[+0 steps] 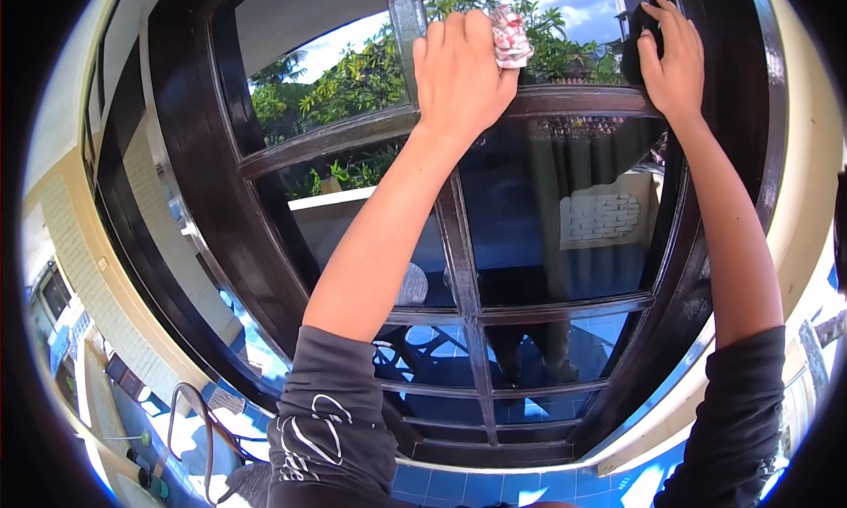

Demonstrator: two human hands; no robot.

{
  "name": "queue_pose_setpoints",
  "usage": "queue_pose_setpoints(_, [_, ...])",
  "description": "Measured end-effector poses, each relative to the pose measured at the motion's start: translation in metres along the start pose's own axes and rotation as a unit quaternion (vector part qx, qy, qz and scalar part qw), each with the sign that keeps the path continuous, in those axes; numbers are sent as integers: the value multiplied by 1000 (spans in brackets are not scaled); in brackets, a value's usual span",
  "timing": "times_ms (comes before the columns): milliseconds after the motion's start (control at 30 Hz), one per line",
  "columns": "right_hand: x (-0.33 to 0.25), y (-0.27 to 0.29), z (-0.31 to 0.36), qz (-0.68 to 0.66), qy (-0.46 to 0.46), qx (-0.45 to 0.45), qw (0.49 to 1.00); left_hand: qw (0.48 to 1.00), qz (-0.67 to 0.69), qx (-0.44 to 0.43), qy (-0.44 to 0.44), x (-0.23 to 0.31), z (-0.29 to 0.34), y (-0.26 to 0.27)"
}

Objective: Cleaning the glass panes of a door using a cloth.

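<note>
My left hand [460, 71] is raised to the upper part of a dark wooden door or window with glass panes [578, 210]. Its fingers are curled round a crumpled red-and-white cloth [511, 37], which sticks out beside the knuckles against an upper pane. Over at the upper right, my right hand [678, 67] rests against the dark wooden frame [739, 93]. Its fingers are stretched out, the thumb stands apart, and no object shows in it. A dark shape lies just behind its thumb. Both forearms reach up from black sleeves.
Wooden bars [459, 235] divide the panes, which mirror plants and sky. On the left stands another dark frame with a metal handle [190, 230]. Lower left is a chair with a curved armrest [205, 429]. Blue tiles [520, 488] cover the floor below.
</note>
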State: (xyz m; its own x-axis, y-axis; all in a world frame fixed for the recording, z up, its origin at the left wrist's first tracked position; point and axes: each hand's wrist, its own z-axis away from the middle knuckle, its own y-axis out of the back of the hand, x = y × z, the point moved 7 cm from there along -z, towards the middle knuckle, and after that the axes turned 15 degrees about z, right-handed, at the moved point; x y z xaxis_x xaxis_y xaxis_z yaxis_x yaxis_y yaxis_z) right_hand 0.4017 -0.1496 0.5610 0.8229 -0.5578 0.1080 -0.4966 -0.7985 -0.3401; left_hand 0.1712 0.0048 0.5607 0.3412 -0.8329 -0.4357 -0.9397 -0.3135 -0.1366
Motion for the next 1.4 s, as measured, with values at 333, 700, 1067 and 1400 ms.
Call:
queue_pose_setpoints(333, [-11, 2, 8, 13, 27, 14, 999, 965, 227, -78, 108, 26, 67, 37])
queue_pose_setpoints(700, [-7, 14, 41, -48, 2, -82, 996, 448, 513, -104, 725, 261, 400, 109])
queue_pose_setpoints(1067, [-93, 260, 316, -429, -97, -465, 768, 205, 456, -123, 857, 407, 445, 191])
queue_pose_setpoints(1400, [-85, 460, 511, -470, -497, -716, 139, 267, 361, -86, 889, 470, 441, 193])
